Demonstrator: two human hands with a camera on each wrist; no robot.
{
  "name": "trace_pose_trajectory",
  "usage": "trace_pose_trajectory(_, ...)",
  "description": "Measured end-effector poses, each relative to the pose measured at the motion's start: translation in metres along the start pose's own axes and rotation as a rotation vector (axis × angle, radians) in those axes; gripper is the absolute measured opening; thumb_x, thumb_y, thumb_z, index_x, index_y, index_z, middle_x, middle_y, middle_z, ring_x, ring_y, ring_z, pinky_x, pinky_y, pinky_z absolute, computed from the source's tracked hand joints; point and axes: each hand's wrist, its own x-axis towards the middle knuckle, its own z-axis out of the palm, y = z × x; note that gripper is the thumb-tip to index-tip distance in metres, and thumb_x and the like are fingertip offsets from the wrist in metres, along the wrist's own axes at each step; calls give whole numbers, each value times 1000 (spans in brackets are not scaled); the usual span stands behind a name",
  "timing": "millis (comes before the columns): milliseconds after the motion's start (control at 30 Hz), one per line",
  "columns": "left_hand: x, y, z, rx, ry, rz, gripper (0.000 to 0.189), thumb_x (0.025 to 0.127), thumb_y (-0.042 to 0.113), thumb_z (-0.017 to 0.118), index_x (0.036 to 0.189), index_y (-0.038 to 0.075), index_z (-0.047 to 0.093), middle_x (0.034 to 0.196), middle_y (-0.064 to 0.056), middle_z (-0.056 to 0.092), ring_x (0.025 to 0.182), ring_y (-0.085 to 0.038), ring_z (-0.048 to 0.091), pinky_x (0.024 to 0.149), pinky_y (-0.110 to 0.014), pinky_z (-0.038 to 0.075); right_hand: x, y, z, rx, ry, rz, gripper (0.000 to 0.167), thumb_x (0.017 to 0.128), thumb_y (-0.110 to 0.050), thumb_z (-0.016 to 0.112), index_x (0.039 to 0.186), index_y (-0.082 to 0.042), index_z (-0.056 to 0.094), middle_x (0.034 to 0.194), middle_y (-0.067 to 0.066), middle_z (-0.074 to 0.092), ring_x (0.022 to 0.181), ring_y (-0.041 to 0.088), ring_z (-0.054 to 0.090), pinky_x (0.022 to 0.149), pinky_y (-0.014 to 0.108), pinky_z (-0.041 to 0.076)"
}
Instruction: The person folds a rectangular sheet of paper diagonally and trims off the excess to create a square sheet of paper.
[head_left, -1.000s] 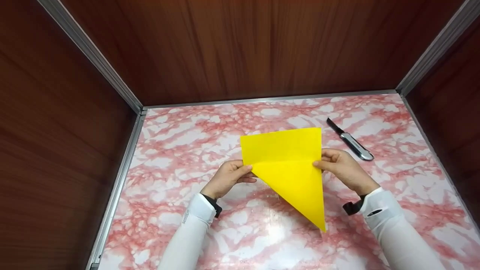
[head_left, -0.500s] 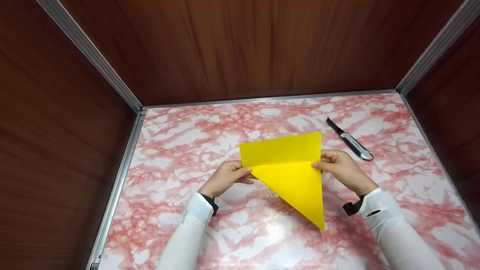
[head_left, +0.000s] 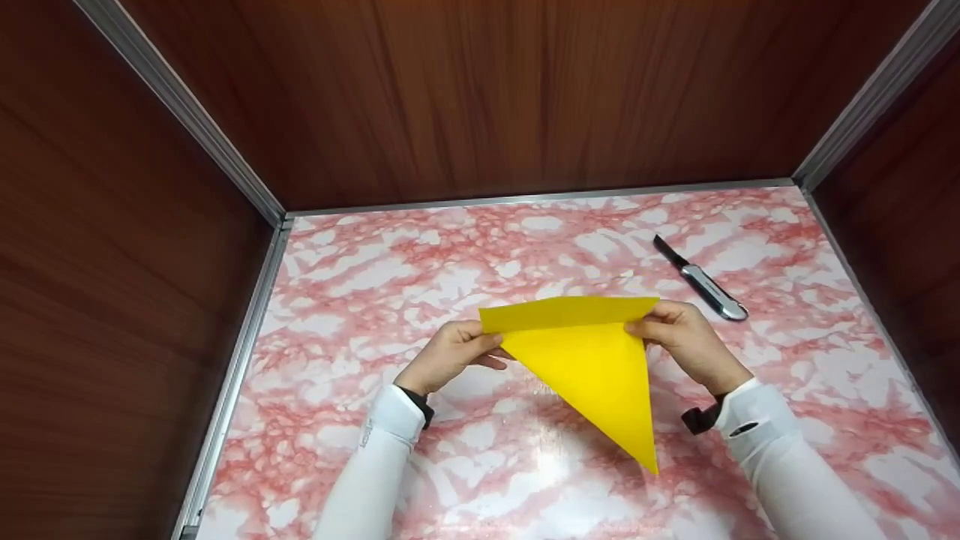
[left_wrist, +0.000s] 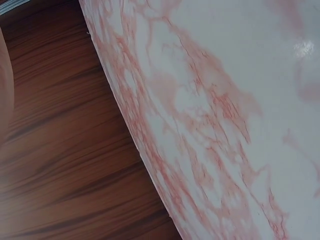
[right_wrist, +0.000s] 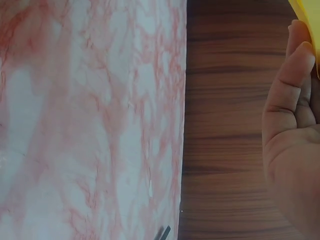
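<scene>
A yellow sheet of paper (head_left: 585, 375) is held up over the table between both hands in the head view. Its lower part tapers to a point at the lower right, and the top strip bends along a crease. My left hand (head_left: 450, 356) pinches the sheet's left edge at the crease, thumb on the near face. On the opposite edge my right hand (head_left: 690, 341) pinches it the same way, some fingers behind the paper. A corner of the yellow paper (right_wrist: 312, 25) also shows in the right wrist view, by the fingers. The left wrist view catches only a sliver of hand.
A utility knife (head_left: 705, 286) with its dark blade extended lies beyond the right hand. The pink-and-white marbled table (head_left: 360, 285) is bounded by dark wood panels (head_left: 525, 97) at the back and both sides, with metal trim along the edges.
The paper's top strip has tipped down toward me along the crease, so less of it shows. Both hands keep their pinch and have barely moved. The knife has stayed put.
</scene>
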Motion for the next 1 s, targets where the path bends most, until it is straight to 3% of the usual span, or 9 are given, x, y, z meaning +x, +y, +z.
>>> trace_pose_trajectory(267, 0, 1, 1, 6, 3, 31, 31, 101, 17, 53, 128, 6, 64, 122, -16, 64, 105, -35, 64, 86, -46, 52, -2, 0, 2, 140, -51, -41, 31, 97, -18, 61, 113, 8, 67, 112, 21, 66, 94, 30, 66, 82, 35, 55)
trace_pose_trajectory(400, -1, 1, 1, 28, 29, 35, 27, 100, 19, 55, 121, 8, 69, 121, -16, 64, 103, -33, 65, 87, -44, 52, -2, -1, 3, 217, -68, -42, 31, 98, -16, 59, 112, 11, 66, 108, 23, 65, 88, 29, 67, 79, 36, 56)
trace_pose_trajectory(667, -3, 1, 0, 0, 43, 45, 22, 100, 11, 52, 110, 2, 70, 113, -20, 65, 97, -29, 66, 87, -42, 52, -3, -2, 6, 374, -124, -70, 25, 99, -8, 55, 107, 14, 64, 102, 19, 67, 84, 27, 68, 77, 38, 56)
trace_pose_trajectory(800, -3, 3, 0, -38, 44, 29, 26, 98, 9, 48, 108, 0, 70, 112, -21, 66, 96, -30, 66, 87, -45, 52, -3, -2, 7, 379, -140, -80, 26, 100, -8, 53, 109, 15, 63, 104, 19, 67, 86, 27, 68, 78, 37, 56)
trace_pose_trajectory(933, -3, 4, 2, -103, 73, -2, 35, 96, 24, 49, 105, -4, 70, 109, -22, 66, 93, -30, 66, 86, -47, 52, -4, -2, 8, 346, -162, -108, 28, 101, -6, 49, 110, 18, 61, 105, 22, 67, 88, 28, 67, 79, 37, 55)
trace_pose_trajectory(1000, -2, 4, 3, -78, 107, -12, 38, 97, 31, 54, 102, -3, 71, 105, -21, 67, 91, -29, 67, 84, -46, 53, -4, -2, 8, 330, -181, -132, 30, 101, -5, 45, 110, 19, 60, 106, 24, 66, 89, 29, 66, 79, 37, 55)
